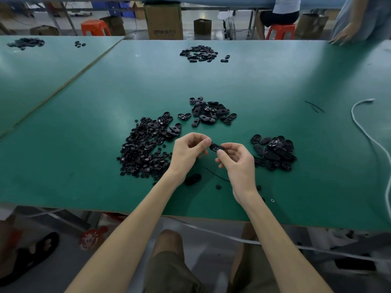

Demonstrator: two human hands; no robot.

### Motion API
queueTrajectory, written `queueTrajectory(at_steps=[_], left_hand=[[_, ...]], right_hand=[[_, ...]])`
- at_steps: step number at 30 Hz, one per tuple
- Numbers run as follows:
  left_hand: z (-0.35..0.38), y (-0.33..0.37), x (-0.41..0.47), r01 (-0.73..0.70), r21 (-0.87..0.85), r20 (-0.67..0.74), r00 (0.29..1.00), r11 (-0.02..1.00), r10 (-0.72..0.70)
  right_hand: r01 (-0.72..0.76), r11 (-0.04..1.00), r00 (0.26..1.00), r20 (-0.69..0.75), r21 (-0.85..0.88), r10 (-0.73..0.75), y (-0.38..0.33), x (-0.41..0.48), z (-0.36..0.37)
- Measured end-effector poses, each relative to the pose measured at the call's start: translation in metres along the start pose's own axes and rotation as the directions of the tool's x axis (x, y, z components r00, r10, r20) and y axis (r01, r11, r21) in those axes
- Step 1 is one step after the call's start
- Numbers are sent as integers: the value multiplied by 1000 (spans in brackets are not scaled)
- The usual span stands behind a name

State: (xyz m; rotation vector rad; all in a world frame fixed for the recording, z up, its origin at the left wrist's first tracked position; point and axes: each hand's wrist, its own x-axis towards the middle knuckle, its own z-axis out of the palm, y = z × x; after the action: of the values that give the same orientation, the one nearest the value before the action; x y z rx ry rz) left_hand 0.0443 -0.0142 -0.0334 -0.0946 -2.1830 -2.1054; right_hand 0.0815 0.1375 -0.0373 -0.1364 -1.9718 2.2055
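Observation:
Over the green table (pixel 275 81) my two hands meet a little above the surface. A small black oval plastic shell (pixel 216 147) sits between them. My right hand (pixel 237 159) pinches it between thumb and fingers. My left hand (pixel 188 151) has its fingers curled, thumb tip against the shell's left end. A big heap of small round black parts (pixel 143 151) lies left of my hands. One pile of oval shells (pixel 211 112) lies beyond them, another pile of shells (pixel 274 152) to the right.
A loose oval shell (pixel 193 179), a thin black strand (pixel 218 175) and a few round bits lie near the front edge. A white cable (pixel 369 138) snakes along the right. More piles (pixel 200 53) lie far off. Another person's hand (pixel 342 37) rests at the far right corner.

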Motion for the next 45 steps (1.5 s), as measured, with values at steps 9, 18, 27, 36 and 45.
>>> queueTrajectory(at_steps=[9, 18, 27, 36, 45], left_hand=[[-1, -6, -4, -62, -17, -3, 998, 998, 62], [5, -8, -2, -45, 110, 34, 999, 993, 42], [7, -7, -3, -42, 185, -6, 999, 982, 43], [4, -7, -2, -21, 87, 60, 998, 996, 16], [0, -9, 0, -56, 76, 71, 996, 996, 51]], right_hand=[[4, 1000, 1000, 7, 5, -4, 2, 2, 0], [20, 1000, 999, 40, 10, -21, 2, 1, -2], [20, 999, 998, 54, 29, -22, 1, 0, -2], [17, 999, 999, 43, 44, -19, 2, 1, -3], [3, 997, 998, 55, 81, -7, 3, 2, -3]])
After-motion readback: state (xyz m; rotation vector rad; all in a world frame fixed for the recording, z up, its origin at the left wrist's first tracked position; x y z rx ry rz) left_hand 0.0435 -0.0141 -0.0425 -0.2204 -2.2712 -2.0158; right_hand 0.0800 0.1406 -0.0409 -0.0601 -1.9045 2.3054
